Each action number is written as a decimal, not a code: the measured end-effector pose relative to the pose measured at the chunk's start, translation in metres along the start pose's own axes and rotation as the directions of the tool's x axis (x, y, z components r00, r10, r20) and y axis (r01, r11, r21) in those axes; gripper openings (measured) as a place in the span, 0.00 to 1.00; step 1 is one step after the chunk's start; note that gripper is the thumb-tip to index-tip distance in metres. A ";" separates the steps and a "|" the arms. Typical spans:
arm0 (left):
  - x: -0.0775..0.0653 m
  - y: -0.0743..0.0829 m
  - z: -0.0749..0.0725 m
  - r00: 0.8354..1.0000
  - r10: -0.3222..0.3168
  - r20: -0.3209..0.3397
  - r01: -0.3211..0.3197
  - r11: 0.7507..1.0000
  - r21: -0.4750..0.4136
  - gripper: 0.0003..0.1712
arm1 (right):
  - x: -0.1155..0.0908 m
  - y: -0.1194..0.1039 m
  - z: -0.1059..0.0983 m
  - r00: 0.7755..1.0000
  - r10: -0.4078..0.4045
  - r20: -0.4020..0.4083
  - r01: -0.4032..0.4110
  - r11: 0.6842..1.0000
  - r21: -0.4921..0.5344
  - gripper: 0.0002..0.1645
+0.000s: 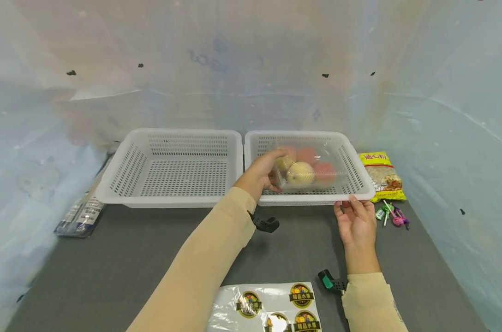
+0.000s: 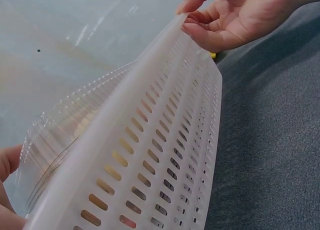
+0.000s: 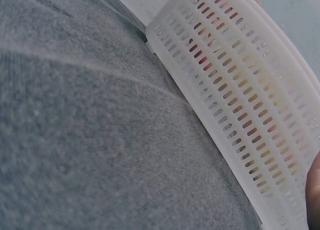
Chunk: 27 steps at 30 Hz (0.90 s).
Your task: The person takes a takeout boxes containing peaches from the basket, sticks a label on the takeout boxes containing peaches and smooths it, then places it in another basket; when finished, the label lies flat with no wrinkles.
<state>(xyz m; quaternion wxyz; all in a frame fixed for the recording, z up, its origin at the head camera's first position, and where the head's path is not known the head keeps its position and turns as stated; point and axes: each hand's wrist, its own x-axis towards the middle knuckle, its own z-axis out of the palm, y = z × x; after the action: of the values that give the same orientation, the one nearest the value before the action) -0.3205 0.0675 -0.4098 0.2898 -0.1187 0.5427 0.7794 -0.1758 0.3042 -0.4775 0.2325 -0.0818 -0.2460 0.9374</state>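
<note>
Gripping the clear fruit box [image 1: 308,165] by its left end, the left hand [image 1: 262,171] is nearer; the box sits, long axis left to right, in the right-side white basket [image 1: 301,199], whose front rim the right hand [image 1: 356,221] pinches near its right corner.

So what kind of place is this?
Maybe a little fruit-packing spot, though I can't be sure: there's fruit in a clear box, two baskets on a table, and stickers.
</note>
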 end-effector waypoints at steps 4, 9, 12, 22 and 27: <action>-0.002 0.001 0.001 1.000 0.013 0.013 -0.013 1.000 0.027 0.50 | 0.000 -0.001 0.002 1.000 0.001 -0.006 -0.001 1.000 0.004 0.20; -0.005 0.000 0.003 0.998 0.066 0.010 -0.067 0.993 0.094 0.48 | -0.001 -0.003 0.004 1.000 0.000 -0.017 0.000 1.000 0.002 0.20; -0.007 -0.003 0.006 0.993 0.117 -0.010 -0.115 0.983 0.142 0.44 | -0.001 -0.004 0.004 1.000 0.001 -0.016 -0.001 1.000 -0.003 0.20; -0.009 -0.009 0.011 0.975 0.217 -0.045 -0.204 0.958 0.200 0.37 | 0.003 -0.005 0.000 1.000 -0.003 -0.025 0.003 1.000 -0.010 0.15; -0.012 -0.006 0.006 0.968 0.252 -0.003 -0.247 0.950 0.190 0.34 | 0.004 -0.001 -0.001 1.000 0.000 -0.022 -0.001 1.000 -0.029 0.15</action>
<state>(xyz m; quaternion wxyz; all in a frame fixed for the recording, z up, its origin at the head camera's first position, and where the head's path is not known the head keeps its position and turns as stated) -0.3067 0.0700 -0.4059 0.1914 -0.0319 0.6283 0.7533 -0.1784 0.3069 -0.4779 0.2337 -0.0957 -0.2572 0.9328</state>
